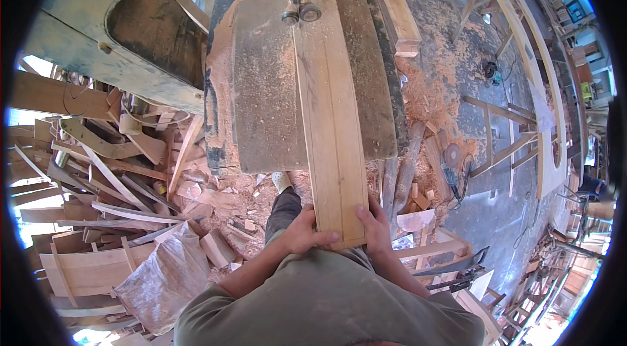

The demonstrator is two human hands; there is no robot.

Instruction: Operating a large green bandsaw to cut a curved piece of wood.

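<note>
A long, thick wooden plank lies lengthwise across the dusty metal table of a large machine, its near end jutting out toward my body. A dark line runs along its upper face. My left hand grips the left edge of that near end, thumb on top and fingers out of sight below. On the opposite edge my right hand is wrapped round the plank, thumb on top too. At the far part of the table, guide rollers of the machine stand against the plank's left side.
The machine's large painted housing rises at the left. Wood offcuts pile up below it. Another thick beam lies right of the table. An angle grinder rests on the sawdust-strewn floor, near a curved wooden frame on trestles.
</note>
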